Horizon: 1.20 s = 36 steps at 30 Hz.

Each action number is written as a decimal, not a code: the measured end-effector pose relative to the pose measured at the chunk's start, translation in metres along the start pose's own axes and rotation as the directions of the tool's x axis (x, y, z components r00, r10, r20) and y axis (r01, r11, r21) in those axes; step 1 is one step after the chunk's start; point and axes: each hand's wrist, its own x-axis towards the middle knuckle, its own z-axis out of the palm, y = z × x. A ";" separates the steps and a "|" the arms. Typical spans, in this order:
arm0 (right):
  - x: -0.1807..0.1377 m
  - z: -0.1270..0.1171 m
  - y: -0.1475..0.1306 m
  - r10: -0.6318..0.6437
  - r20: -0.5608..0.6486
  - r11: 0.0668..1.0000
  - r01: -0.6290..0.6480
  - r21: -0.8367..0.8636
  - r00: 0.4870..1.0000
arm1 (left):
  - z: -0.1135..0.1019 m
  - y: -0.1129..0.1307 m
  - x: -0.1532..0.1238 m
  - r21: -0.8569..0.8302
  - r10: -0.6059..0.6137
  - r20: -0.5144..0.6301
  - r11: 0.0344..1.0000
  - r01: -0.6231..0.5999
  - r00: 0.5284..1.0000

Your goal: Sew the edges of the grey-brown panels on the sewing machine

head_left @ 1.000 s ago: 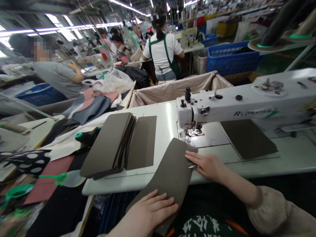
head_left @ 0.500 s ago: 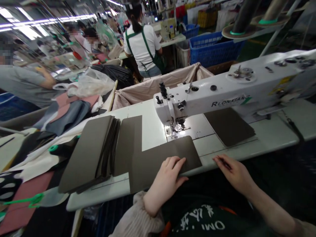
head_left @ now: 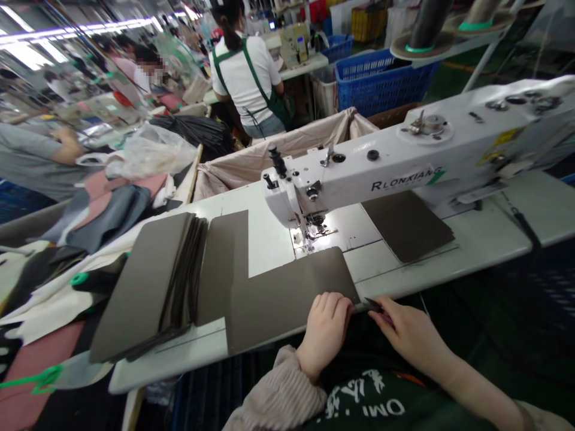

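The sewing machine, right of centre, reads "RLONXIANG"; the dark garment at lower centre bears white characters and "OMI". The grey-brown panel lies at centre, below the needle area. The left hand bends its fingers together over the panel's near right corner; its thumb is hidden, its grip uncertain. The right hand, half-curled, pinches a pointed tool, largely covered by fingers.
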 end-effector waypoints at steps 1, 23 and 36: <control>0.000 0.002 -0.001 -0.011 0.009 0.999 0.011 -0.030 1.000 | 0.000 0.002 0.001 0.002 -0.026 0.002 1.000 0.026 1.000; 0.001 0.007 -0.005 0.009 0.004 1.000 -0.009 -0.013 1.000 | -0.005 0.007 0.013 -0.029 -0.084 0.045 0.996 0.085 0.995; 0.005 0.013 -0.010 -0.012 0.000 0.993 0.011 -0.119 1.000 | -0.004 0.009 0.011 -0.042 -0.115 0.072 0.992 0.118 0.991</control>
